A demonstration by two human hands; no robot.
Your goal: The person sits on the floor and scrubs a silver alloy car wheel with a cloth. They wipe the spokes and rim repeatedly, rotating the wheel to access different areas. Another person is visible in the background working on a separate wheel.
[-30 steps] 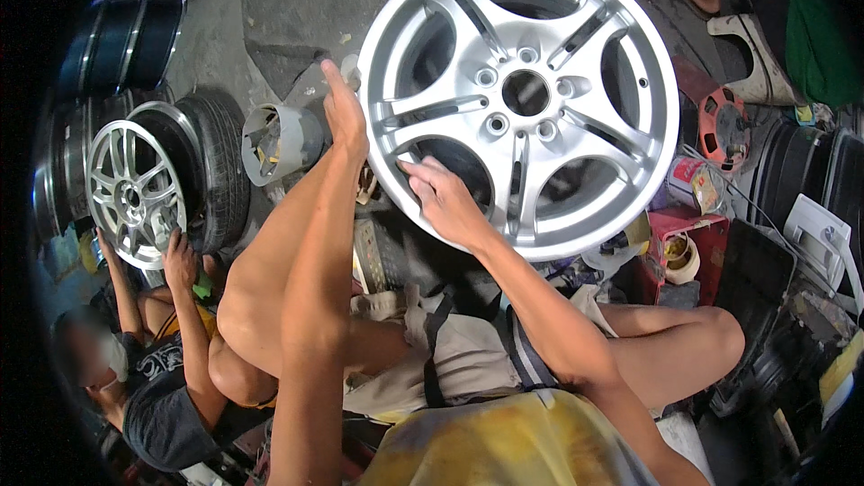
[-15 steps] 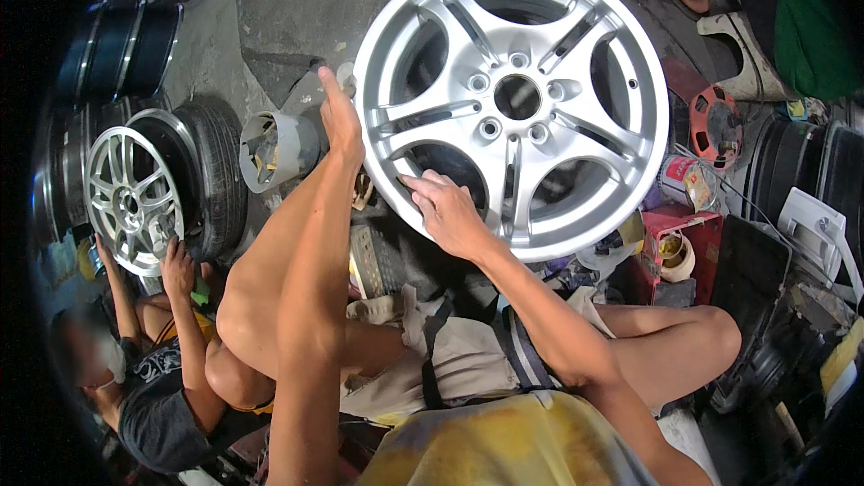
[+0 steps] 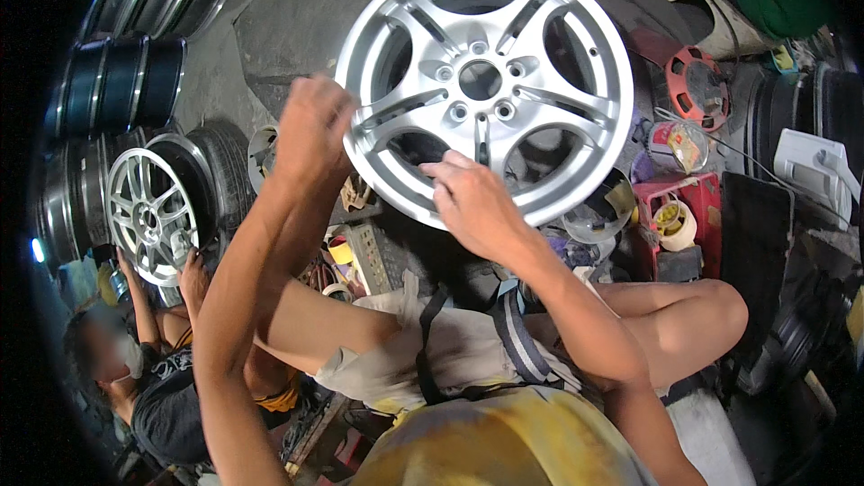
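A large silver alloy wheel rim (image 3: 558, 162) with paired spokes and a round centre hole faces me. My right hand (image 3: 475, 202) is at its lower left edge, over the opening between two spokes. The fingers are bent and pressed together, with a small dark bit at the fingertips that I cannot make out. At the left edge of the rim is my left hand (image 3: 315, 117), smeared by motion, so its fingers do not show clearly. Whether it touches the rim I cannot tell.
To the left, another person holds a smaller multi-spoke wheel (image 3: 148, 216) beside a black tyre (image 3: 223, 175). Dark wheel barrels (image 3: 117, 85) stand stacked behind it. On the right are a red reel (image 3: 697, 85), a tin can (image 3: 677, 146) and a red box (image 3: 706, 216) with a cup.
My left hand has gone from an upright, straight-fingered pose at the rim to a bent, blurred one. The rim appears further left and higher; my right hand remains along its lower left edge.
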